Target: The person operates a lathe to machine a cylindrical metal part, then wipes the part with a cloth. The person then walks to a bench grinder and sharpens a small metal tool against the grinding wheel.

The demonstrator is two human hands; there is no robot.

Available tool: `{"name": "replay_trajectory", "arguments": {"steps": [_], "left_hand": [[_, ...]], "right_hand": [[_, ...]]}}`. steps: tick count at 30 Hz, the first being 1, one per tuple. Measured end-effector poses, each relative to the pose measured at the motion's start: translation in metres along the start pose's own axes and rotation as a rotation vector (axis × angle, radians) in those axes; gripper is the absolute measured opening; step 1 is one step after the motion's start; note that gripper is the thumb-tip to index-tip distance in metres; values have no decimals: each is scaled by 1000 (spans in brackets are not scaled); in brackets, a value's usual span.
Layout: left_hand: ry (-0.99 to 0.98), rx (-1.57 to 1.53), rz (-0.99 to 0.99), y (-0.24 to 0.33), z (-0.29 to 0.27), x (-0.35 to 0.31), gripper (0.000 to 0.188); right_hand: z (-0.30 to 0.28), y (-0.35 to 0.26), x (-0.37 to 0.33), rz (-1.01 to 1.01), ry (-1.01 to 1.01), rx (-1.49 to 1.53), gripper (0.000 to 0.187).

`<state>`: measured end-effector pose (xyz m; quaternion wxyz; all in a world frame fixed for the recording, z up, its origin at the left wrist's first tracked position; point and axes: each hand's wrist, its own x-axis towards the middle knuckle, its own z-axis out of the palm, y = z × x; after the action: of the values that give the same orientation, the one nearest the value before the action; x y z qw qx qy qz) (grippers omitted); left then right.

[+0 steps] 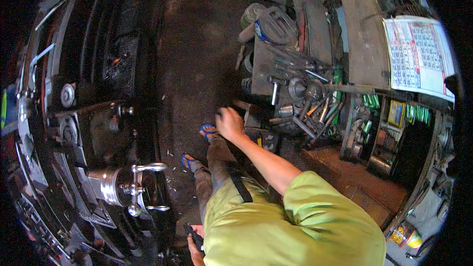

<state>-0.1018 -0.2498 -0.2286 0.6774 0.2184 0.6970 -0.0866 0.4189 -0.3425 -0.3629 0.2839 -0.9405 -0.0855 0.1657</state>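
Low in the view, my left hand [195,251] is closed around a dark object [193,235] close to my body; its kind cannot be made out. My right hand [230,124] reaches forward at mid-height, above my leg and foot. Its fingers look curled and a little blurred, and whatever may be in them is hidden. Beyond it, to the right, a cluttered workbench [262,73] carries a hammer [275,91] and several other hand tools. To the left stands a lathe-like machine with a shiny metal handle [135,188].
A blue-marked plastic container [277,25] lies at the bench's far end. Wooden shelves [362,130] with small boxes and metal parts stand right, below a wall calendar [419,51]. Small bright scraps dot the dark floor [189,34]. Blue sandals [208,129] are on my feet.
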Motion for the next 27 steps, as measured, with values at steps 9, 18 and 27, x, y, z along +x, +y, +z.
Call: {"name": "replay_trajectory", "arguments": {"steps": [9, 18, 27], "left_hand": [[79, 167, -7, 40, -13, -1, 42], [479, 249, 156, 32, -72, 1, 46], [316, -650, 438, 89, -46, -20, 39]], "right_hand": [[-38, 231, 29, 294, 321, -358, 27], [-46, 351, 96, 637, 21, -234, 53], [-69, 215, 72, 421, -6, 313, 30]]}}
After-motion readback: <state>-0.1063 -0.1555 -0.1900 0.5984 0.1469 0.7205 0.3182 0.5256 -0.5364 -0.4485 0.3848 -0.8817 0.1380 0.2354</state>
